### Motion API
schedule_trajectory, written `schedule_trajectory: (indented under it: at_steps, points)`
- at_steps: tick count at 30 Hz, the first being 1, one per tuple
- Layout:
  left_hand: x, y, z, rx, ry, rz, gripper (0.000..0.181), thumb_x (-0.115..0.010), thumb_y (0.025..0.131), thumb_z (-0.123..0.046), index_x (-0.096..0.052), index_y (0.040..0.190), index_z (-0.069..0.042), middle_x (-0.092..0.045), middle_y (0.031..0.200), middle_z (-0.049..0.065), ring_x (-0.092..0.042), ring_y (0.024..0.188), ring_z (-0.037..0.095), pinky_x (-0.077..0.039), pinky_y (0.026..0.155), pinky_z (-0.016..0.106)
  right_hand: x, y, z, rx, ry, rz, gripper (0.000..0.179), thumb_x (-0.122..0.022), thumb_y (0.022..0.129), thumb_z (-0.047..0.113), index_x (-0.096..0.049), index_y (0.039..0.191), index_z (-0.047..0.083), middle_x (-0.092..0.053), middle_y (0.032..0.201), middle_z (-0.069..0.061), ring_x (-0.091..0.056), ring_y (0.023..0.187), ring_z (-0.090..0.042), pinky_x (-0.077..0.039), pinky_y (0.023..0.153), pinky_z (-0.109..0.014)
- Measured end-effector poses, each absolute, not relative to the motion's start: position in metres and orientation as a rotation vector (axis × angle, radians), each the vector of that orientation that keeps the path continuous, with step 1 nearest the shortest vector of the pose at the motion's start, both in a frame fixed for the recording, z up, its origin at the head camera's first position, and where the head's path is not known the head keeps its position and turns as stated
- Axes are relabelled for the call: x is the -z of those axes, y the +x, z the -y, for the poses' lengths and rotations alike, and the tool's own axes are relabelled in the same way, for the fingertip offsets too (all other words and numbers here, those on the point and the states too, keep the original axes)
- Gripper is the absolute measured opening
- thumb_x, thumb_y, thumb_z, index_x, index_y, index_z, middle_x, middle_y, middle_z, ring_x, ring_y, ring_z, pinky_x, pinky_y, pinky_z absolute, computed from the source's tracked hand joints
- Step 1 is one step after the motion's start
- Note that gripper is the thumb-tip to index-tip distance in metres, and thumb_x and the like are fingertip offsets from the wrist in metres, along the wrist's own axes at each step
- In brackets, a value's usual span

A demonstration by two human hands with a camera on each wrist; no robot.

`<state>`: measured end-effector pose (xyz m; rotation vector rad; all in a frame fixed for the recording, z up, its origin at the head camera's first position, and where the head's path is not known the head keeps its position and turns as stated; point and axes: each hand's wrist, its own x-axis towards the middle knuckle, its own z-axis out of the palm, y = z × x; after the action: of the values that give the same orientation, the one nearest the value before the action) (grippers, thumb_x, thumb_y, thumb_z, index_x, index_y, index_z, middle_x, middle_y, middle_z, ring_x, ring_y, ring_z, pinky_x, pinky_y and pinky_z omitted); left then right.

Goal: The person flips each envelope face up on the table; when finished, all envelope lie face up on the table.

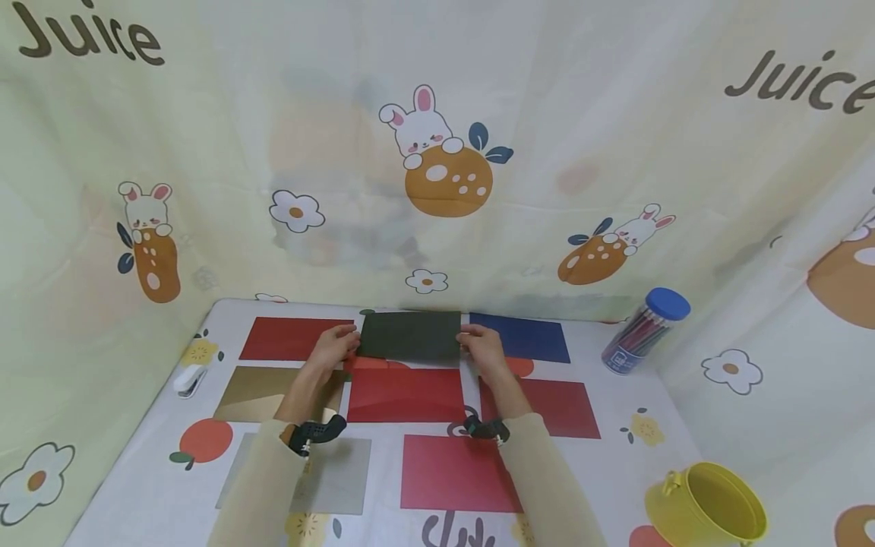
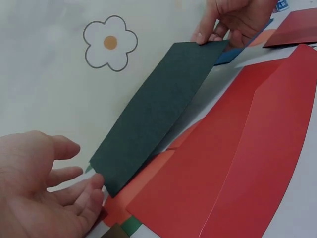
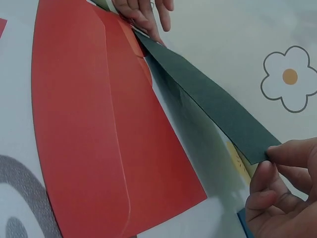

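Note:
A dark green envelope [image 1: 410, 336] is at the back middle of the table, its right end raised off the cloth. At that right edge, my right hand [image 1: 484, 346] pinches it between thumb and fingers. My left hand [image 1: 335, 346] is at the opposite end, its loosely extended fingers by the lower left corner; the thumb stands apart from the paper in the left wrist view. Just in front lies a bright red envelope [image 1: 405, 395] with a visible flap line [image 3: 111, 99]. A dark blue envelope [image 1: 526, 338] is to the right, and a dark red one [image 1: 290, 338] to the left.
Gold [image 1: 249, 387], grey [image 1: 342, 479], pinkish-red [image 1: 454, 475] and crimson [image 1: 567, 406] envelopes lie nearer. A small white stapler [image 1: 189, 380] is at left. At right stand a blue-lidded jar of pencils [image 1: 636, 334] and a yellow bucket [image 1: 704, 505]. A printed curtain [image 1: 342, 152] hangs behind.

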<state>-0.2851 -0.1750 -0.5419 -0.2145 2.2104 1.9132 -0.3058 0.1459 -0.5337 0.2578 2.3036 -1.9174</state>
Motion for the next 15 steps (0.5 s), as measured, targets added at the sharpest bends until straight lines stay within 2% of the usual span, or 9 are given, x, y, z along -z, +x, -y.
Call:
schedule_trajectory:
  at_steps: [4,8,10,13,14,15]
  points:
    - [0.540,-0.284,0.175,-1.908,-0.219,-2.215,0.050,-0.050,0.106,-0.021,-0.041,0.150,0.000,-0.056,0.137,0.023,-0.057,0.114,0.028,-0.048,0.091,0.036,0.535,-0.307,-0.146,1.922,0.250,-2.300,0.034,-0.065,0.096,0.011,-0.065,0.130,0.005,-0.067,0.101,-0.011,-0.062,0.087,-0.021,-0.048,0.075,-0.038]
    - [0.534,-0.283,0.173,-1.898,-0.204,-2.237,0.052,-0.052,0.105,-0.023,-0.041,0.151,-0.002,-0.058,0.129,0.023,-0.055,0.099,0.031,-0.046,0.086,0.040,0.535,-0.309,-0.146,1.960,0.248,-2.305,0.029,-0.066,0.096,0.012,-0.067,0.124,0.007,-0.066,0.093,-0.008,-0.063,0.087,-0.025,-0.047,0.070,-0.035]
    - [0.529,-0.282,0.172,-1.887,-0.188,-2.263,0.054,-0.053,0.105,-0.025,-0.039,0.152,-0.003,-0.057,0.130,0.022,-0.054,0.099,0.033,-0.046,0.086,0.042,0.534,-0.309,-0.146,1.995,0.241,-2.315,0.028,-0.067,0.095,0.013,-0.068,0.122,0.007,-0.065,0.090,-0.007,-0.063,0.084,-0.025,-0.046,0.068,-0.034]
    - [0.522,-0.281,0.170,-1.865,-0.184,-2.319,0.055,-0.052,0.105,-0.028,-0.039,0.154,-0.006,-0.056,0.136,0.021,-0.054,0.109,0.032,-0.046,0.087,0.042,0.532,-0.309,-0.147,2.036,0.217,-2.333,0.027,-0.068,0.096,0.016,-0.070,0.121,0.008,-0.065,0.088,-0.005,-0.062,0.082,-0.023,-0.046,0.068,-0.035]
    - [0.521,-0.281,0.170,-1.858,-0.178,-2.342,0.055,-0.050,0.106,-0.029,-0.039,0.154,-0.007,-0.056,0.138,0.021,-0.054,0.105,0.033,-0.047,0.085,0.042,0.532,-0.309,-0.147,2.039,0.204,-2.338,0.027,-0.068,0.096,0.017,-0.070,0.121,0.009,-0.066,0.089,-0.005,-0.062,0.083,-0.023,-0.046,0.068,-0.035]
    - [0.520,-0.281,0.170,-1.857,-0.177,-2.360,0.054,-0.049,0.106,-0.031,-0.039,0.154,-0.007,-0.056,0.140,0.020,-0.054,0.109,0.034,-0.047,0.086,0.041,0.531,-0.309,-0.147,2.045,0.192,-2.338,0.027,-0.068,0.097,0.019,-0.070,0.122,0.010,-0.066,0.090,-0.004,-0.063,0.086,-0.024,-0.047,0.070,-0.036]
